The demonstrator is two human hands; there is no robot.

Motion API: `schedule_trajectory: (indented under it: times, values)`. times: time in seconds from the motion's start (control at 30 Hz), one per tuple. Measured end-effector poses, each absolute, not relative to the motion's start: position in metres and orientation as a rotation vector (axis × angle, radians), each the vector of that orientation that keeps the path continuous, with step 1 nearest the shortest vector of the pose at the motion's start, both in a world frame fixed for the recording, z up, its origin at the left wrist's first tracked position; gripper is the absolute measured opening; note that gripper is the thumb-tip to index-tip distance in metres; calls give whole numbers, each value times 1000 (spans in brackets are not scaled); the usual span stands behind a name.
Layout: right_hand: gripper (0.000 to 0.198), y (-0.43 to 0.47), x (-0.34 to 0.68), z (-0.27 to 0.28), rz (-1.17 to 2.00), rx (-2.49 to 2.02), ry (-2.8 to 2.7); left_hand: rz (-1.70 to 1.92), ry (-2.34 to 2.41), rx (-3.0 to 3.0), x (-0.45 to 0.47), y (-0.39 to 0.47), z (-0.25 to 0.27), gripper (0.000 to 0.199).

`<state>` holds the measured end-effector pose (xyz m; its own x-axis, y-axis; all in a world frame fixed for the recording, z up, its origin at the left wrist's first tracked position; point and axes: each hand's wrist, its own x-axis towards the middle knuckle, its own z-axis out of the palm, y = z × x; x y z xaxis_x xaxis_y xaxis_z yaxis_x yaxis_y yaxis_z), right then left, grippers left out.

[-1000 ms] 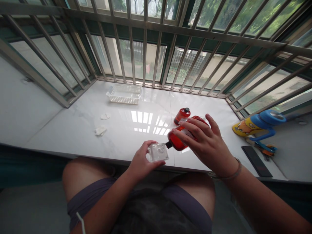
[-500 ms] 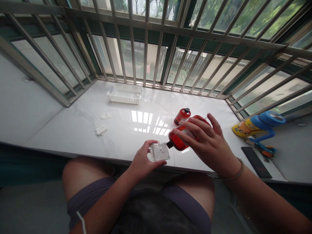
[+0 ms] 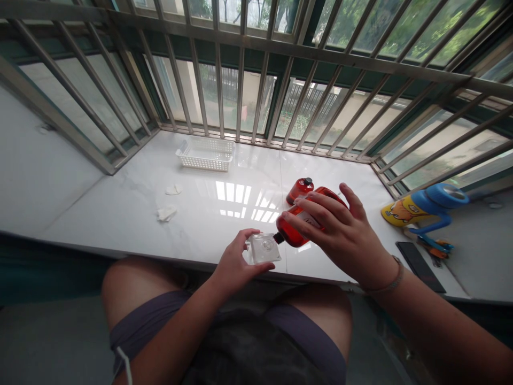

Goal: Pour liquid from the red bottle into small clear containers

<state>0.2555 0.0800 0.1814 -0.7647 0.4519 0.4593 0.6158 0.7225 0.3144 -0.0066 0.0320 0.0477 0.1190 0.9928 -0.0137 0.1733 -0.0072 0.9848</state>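
Left hand (image 3: 236,263): clamped on the clear container (image 3: 263,249), fingers on its far side, thumb on its near side, above the desk's near edge.
Right hand (image 3: 340,231): wrapped over the large red bottle (image 3: 292,232), holding it tipped, neck down and to the left.
My two hands: apart, with the work between them.
Black neck (image 3: 278,238): right at the container's right side; I cannot tell whether they touch.
How far along: I judge the lining up is done, bottle tilted and neck at the container. I see no stream, and cannot tell whether anything has gone in. The bottle is not yet upright or set down, nor the container released.
Small red bottle (image 3: 297,193): just beyond the large one, black-topped.
White scraps (image 3: 166,214): two, toward the desk's (image 3: 120,208) left edge.
White basket (image 3: 203,162): near the far left corner.
Blue-and-yellow flask (image 3: 409,207): by the right edge.
Black slab (image 3: 419,266): at the near right corner.
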Motion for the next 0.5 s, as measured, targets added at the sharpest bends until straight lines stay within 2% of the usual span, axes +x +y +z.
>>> schedule_trajectory:
  times: [0.5]
  values:
    - [59, 80, 252, 191, -758, -787, -2599, 1036, 1230, 1391, -6, 33, 43, 78]
